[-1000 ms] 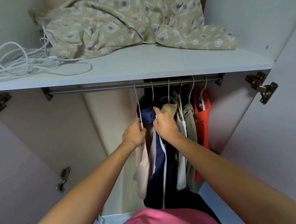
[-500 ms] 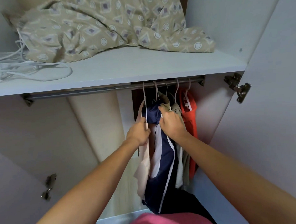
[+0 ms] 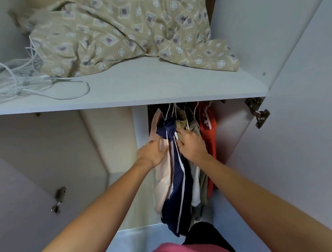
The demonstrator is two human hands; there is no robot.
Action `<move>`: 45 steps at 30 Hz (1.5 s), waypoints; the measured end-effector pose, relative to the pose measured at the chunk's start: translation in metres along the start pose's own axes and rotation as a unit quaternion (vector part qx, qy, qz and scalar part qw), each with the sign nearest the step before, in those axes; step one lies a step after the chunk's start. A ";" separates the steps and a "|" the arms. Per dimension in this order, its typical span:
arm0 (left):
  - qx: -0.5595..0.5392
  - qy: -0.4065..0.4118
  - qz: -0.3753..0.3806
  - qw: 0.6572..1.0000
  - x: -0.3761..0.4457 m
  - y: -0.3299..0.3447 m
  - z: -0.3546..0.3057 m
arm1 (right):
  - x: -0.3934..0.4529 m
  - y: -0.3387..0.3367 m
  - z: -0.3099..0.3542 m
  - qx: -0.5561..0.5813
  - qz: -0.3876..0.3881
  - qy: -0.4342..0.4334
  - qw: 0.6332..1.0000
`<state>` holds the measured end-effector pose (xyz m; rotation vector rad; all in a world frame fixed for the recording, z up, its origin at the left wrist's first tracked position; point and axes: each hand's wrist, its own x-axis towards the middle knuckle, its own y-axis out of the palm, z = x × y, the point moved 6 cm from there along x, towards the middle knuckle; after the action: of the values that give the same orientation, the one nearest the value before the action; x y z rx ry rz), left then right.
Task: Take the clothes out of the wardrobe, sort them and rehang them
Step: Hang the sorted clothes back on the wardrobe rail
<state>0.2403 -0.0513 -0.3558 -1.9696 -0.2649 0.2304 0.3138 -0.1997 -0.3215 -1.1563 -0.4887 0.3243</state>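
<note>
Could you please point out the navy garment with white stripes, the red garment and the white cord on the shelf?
navy garment [image 3: 177, 189]: head view, on its dark panel between the white stripes.
red garment [image 3: 208, 135]: head view, on its upper front.
white cord [image 3: 11, 82]: head view, on the tangled coil at the left.
</note>
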 end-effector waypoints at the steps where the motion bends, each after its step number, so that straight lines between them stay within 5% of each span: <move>1: -0.005 -0.011 -0.002 1.000 -0.007 -0.008 0.007 | -0.004 -0.006 0.008 -0.007 -0.001 -0.001 1.000; 13: 0.074 -0.061 -0.105 0.990 -0.138 -0.122 0.130 | -0.043 0.003 0.178 0.029 0.050 -0.112 0.992; 24: 0.121 -0.247 -0.186 0.943 -0.287 -0.137 0.168 | -0.090 0.042 0.269 0.103 0.123 -0.341 0.926; 30: 0.116 -0.408 -0.236 0.874 -0.407 -0.122 0.151 | -0.155 0.048 0.327 0.151 0.193 -0.483 0.840; 37: 0.097 -0.576 -0.319 0.747 -0.585 -0.107 0.116 | -0.299 0.038 0.404 0.198 0.276 -0.619 0.708; 45: 0.101 -0.690 -0.354 0.623 -0.785 -0.095 0.113 | -0.485 0.037 0.511 0.226 0.337 -0.694 0.595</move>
<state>-0.5502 -0.1427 -0.2819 -0.9085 -1.8544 1.1573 -0.3668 -0.0178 -0.2912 -0.2846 -1.2049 1.9941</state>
